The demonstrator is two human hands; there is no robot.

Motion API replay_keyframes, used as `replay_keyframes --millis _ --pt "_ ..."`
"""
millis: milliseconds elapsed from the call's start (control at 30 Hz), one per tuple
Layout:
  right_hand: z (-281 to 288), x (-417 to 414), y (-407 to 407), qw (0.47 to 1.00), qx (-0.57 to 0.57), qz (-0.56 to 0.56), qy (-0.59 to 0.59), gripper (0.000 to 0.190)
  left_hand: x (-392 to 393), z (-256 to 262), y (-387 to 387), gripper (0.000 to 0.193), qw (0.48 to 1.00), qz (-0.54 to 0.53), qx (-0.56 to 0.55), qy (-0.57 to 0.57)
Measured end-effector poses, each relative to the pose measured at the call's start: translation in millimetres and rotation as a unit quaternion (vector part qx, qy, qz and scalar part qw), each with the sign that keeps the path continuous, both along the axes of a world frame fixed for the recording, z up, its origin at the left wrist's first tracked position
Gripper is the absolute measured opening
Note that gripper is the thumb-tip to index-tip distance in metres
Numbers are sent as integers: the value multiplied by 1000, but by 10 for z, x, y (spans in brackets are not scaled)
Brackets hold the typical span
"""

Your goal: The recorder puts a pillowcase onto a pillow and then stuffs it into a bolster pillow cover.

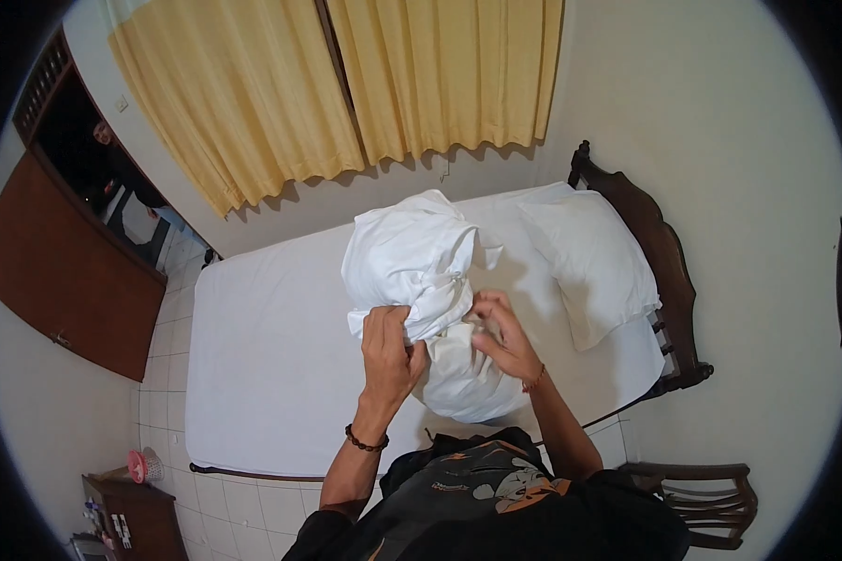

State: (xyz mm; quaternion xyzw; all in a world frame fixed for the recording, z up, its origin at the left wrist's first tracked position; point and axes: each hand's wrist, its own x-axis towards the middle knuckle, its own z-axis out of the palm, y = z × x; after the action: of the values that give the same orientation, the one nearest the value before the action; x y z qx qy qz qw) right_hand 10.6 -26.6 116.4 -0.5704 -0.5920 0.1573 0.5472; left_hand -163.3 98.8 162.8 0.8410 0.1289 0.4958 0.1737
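A bunched white cloth, perhaps a pillowcase, stands up in folds over the middle of the bed. Below it, close to my body, bulges an off-white pillow-like part; where the two meet is hidden in the creases. My left hand pinches the lower left edge of the white cloth between thumb and fingers. On the other side is my right hand, slightly blurred, its thumb and fingers apart and the fingertips at the cloth's right edge.
A pillow lies by the dark wooden headboard on the white-sheeted bed. Yellow curtains hang behind. A wooden chair stands at lower right, a cabinet at lower left. A person is in the doorway beside the open door.
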Motion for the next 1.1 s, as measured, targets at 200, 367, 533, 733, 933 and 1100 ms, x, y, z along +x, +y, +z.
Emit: replay_keyframes --millis 200,367,533,733,933,1100 --pt "179 -124 275 997 -64 -39 19 109 -6 26 -97 38 993 -55 0 -103" --pt "385 -192 382 995 -23 -28 91 113 -8 87 -91 21 993 -48 -41 -102" --pt "388 -239 515 975 108 -186 -61 81 42 250 -117 23 999 -9 12 -51" --pt "97 -36 646 927 98 -353 -80 37 31 169 -355 22 996 -19 85 32" --pt "47 -104 703 938 -70 -337 -45 25 1 -81 -567 23 992 -12 44 121" --pt "-263 157 560 958 -29 -282 -47 49 41 -147 -429 27 990 -15 60 128"
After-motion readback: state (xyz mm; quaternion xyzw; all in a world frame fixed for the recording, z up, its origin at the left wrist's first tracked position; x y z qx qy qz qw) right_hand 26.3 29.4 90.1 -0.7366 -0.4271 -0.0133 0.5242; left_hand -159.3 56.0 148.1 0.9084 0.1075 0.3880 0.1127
